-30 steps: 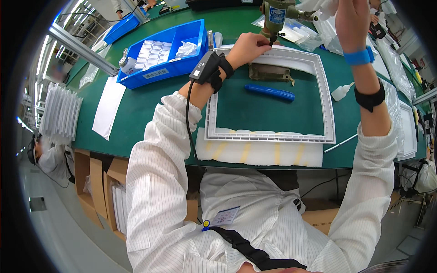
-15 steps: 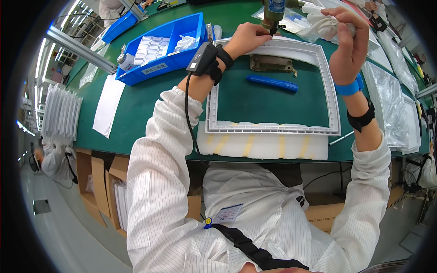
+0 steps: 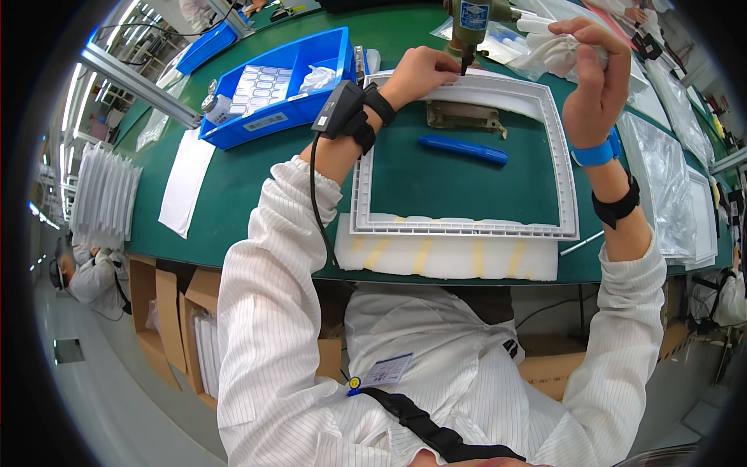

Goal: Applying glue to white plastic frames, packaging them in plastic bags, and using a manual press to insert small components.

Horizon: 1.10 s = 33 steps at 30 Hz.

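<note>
A white rectangular plastic frame (image 3: 570, 175) lies on the green table, its near side over a white foam strip (image 3: 451, 258). At its far side, my left hand (image 3: 420, 75) pinches the rim with thumb and fingers, right beside the narrow dark tip of an olive-green hand press (image 3: 470, 35). My right hand (image 3: 597, 82) is raised to the right of the press, fingers curled around its lever handle (image 3: 562, 56), which is wrapped in white cloth or film. Inside the frame lie a blue pen-shaped tool (image 3: 464, 149) and a brown metal block (image 3: 464, 116), the press's base perhaps.
A blue divided bin (image 3: 268, 128) with label sheets and a small bottle stands left of the frame. White paper (image 3: 185, 183) lies near it. Plastic-wrapped panels (image 3: 661, 187) are stacked at the right. A thin metal rod (image 3: 581, 242) rests by the near edge. Cardboard boxes (image 3: 198, 300) stand below.
The press tip sits lower, close to the frame's far rim. My left fingertips are now slightly left of the tip. My right hand stays on the lever, and the view has shifted a little.
</note>
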Tool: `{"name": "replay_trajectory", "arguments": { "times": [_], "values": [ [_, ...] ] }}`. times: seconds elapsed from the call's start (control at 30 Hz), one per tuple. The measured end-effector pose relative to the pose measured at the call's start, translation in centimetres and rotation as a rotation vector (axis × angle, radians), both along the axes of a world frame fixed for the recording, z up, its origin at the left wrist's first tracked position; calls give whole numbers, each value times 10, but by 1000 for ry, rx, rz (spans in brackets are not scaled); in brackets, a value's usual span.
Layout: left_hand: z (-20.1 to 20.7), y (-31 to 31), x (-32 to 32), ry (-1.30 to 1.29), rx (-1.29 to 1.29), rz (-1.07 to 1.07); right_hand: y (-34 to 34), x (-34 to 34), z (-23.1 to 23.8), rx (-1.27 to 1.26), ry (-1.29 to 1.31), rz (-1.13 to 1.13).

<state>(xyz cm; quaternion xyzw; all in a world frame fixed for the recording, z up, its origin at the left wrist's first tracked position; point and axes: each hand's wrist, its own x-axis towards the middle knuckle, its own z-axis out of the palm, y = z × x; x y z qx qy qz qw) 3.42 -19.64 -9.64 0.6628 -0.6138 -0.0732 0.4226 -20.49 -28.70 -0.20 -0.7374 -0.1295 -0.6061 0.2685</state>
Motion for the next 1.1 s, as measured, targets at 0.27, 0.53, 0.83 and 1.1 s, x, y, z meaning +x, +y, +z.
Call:
{"name": "replay_trajectory", "arguments": {
  "times": [0.27, 0.53, 0.83, 1.1],
  "values": [
    [7, -9, -14, -19, 84, 76, -7, 3, 7, -10, 3, -66],
    [-2, -10, -7, -8, -6, 100, 12, 3, 20, 136, 40, 22],
    [2, -6, -9, -37, 23, 70, 1, 17, 53, 154, 48, 76],
    [0, -5, -6, -27, -21, 88, -1, 18, 53, 139, 35, 97]
  ]
}}
